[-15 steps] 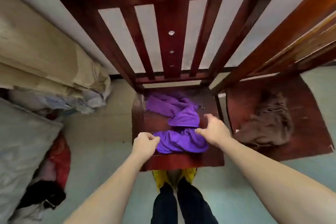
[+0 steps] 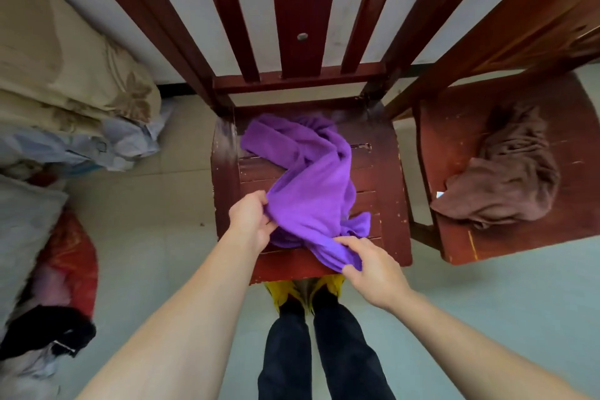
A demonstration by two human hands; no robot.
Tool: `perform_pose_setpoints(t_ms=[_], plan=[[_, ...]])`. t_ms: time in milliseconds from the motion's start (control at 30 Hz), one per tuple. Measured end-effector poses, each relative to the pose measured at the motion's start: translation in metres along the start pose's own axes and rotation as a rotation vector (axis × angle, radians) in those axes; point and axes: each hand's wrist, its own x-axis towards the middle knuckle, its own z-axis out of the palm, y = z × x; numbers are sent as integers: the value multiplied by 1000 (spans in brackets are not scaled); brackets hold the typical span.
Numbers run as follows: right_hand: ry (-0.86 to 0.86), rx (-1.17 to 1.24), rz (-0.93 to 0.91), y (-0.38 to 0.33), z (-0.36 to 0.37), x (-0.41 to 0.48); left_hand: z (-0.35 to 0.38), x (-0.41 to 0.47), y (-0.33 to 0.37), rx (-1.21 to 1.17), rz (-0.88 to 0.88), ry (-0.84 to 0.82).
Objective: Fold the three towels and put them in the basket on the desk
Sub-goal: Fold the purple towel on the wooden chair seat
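Gripping purple towel point(image 2: 311, 172) on chair seat point(image 2: 384, 178): left hand point(image 2: 250, 221), right hand point(image 2: 373, 273) each pinch an edge. Brown towel point(image 2: 506, 178) on second chair point(image 2: 552, 237), right of it.

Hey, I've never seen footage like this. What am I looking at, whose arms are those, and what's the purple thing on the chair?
There is no machine here. The camera sits on a person's head and looks down, so the two bare arms are the wearer's own. The left hand grips one edge of a crumpled purple towel, and the right hand pinches its near corner. The towel lies on the seat of a dark red wooden chair. A brown towel lies bunched on a second chair to the right. Bedding is piled at the left. No basket is in view.
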Motion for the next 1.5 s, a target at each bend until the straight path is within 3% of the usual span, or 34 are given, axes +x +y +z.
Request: perform_pose_setpoints(t_ms=[67,167,367,467,533,700,767,867,1033,1167,1233,1400,1500], plan=[[89,194,52,-11,-10,12,-26,-2,-3,40,50,152],[418,343,178,-23,-31,51,-60,5,-7,184,142,281],[283,408,210,-59,-13,99,-86,33,-27,345,330,240],[472,419,237,-50,-13,79,-85,31,-29,376,401,298],[571,376,300,-27,-19,58,-86,27,-30,387,347,308],[246,150,398,15,-16,28,-84,19,-38,736,206,284],[297,231,358,13,-26,38,-78,21,-27,941,269,348],[434,325,285,-5,-47,75,-55,31,6,964,453,384],[259,148,164,-45,-42,126,-16,61,38,848,483,392],[701,288,124,-41,-57,110,-19,63,40,853,484,411],[789,262,156,-20,-63,93,-27,59,36,875,492,435],[409,35,207,20,-51,72,-40,55,27,1001,444,435],[579,176,180,8,-65,91,-35,61,31,1021,469,441]])
